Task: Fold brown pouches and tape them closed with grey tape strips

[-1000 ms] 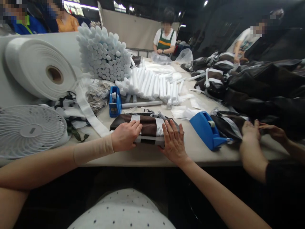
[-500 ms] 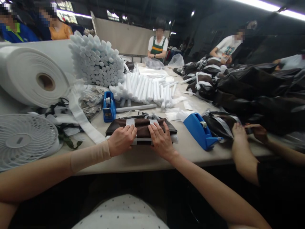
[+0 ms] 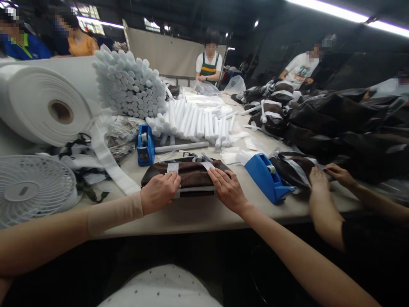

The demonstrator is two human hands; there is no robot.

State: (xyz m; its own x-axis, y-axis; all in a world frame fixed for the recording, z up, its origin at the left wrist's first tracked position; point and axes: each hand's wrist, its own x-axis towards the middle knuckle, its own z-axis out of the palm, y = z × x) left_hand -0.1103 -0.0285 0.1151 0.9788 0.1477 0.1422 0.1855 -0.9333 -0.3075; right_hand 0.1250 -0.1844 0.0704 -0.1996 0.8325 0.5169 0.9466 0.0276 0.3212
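Observation:
A folded dark brown leather-like bag (image 3: pixel 191 172) lies near the table's front edge, with pale strips (image 3: pixel 173 167) over its top and down its front. My left hand (image 3: pixel 161 192) is closed at the bag's left front, fingertips together on the left strip. At the right front, my right hand (image 3: pixel 230 190) has its fingers over the top by the other strip; its thumb is largely hidden. Behind the bag to the left stands a blue tape dispenser (image 3: pixel 146 146). A larger blue tape dispenser (image 3: pixel 265 177) is right of my right hand.
White rolled tubes (image 3: pixel 194 119) and a tall stack of tubes (image 3: pixel 134 87) lie beyond. A big white roll (image 3: pixel 35 102) and a fan (image 3: pixel 28 189) stand left. At right, a co-worker's hands (image 3: pixel 319 179) touch another dark bag (image 3: pixel 292 166), near a dark pile (image 3: pixel 338 115).
My right hand has slid right along the bag, baring more of its middle, with its fingers closer together. My left hand has shifted slightly left. The co-worker's hands have moved a little.

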